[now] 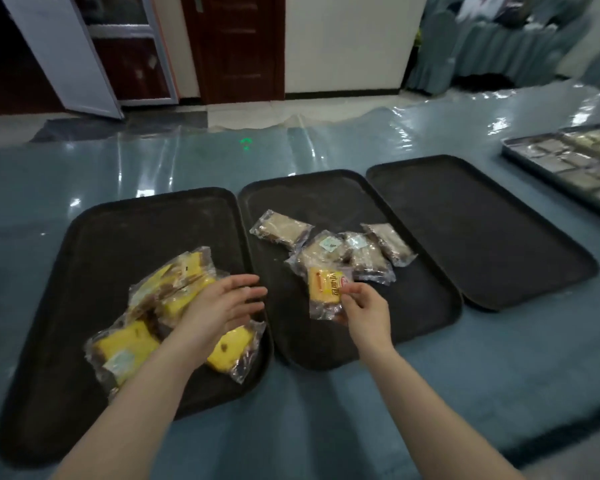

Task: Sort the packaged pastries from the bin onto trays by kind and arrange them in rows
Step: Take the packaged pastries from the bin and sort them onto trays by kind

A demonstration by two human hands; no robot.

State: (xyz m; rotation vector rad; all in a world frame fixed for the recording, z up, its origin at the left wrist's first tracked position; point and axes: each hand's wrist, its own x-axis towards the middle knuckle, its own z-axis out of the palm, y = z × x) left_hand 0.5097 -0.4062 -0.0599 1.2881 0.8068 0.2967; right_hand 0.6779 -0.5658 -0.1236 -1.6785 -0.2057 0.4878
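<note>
Crinkly clear wrap: my right hand (364, 306) is pinching the orange-labelled packet (324, 292) (lettering unreadable), while my left hand (222, 306) is hovering flat-fingered over yellow cakes (132, 344).

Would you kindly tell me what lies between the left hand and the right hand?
In the head view, only bare dark tray surface of the middle tray lies between the left hand and the right hand.

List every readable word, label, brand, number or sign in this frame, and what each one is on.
"小面包": red characters on the orange packet pinched by the right hand.
Round logo beside those characters: too blurred to read.
Pale stickers on the brown packets and a yellow cake packet: too small and blurred to read.
Nothing else is readable.
</note>
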